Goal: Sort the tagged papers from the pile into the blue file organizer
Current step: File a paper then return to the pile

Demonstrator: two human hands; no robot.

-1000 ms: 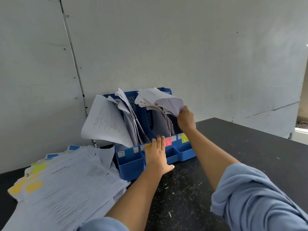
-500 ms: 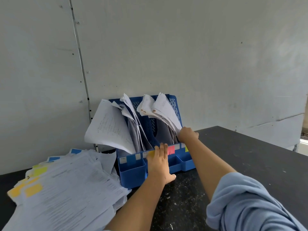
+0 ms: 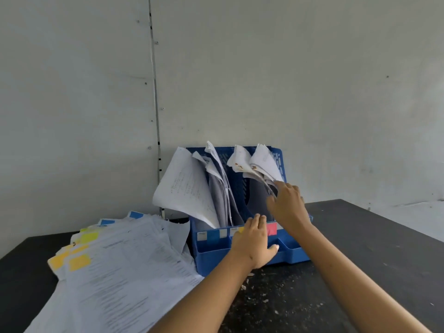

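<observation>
My left hand (image 3: 255,241) lies flat, fingers together, palm down. My right hand (image 3: 287,203) reaches farther, fingers loosely spread. I see both forearms bare.

Left hand (image 3: 254,241) flat on blue organizer (image 3: 240,258) front — right hand (image 3: 287,203) fingering its rightmost papers (image 3: 262,162).

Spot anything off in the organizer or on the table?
Yes. Papers in the blue file organizer are crumpled; the leftmost sheet flops out over its side. Pale scraps litter the black table.

Blue organizer (image 3: 211,251) upright w/ papers; tagged pile (image 3: 115,267) left.
</observation>
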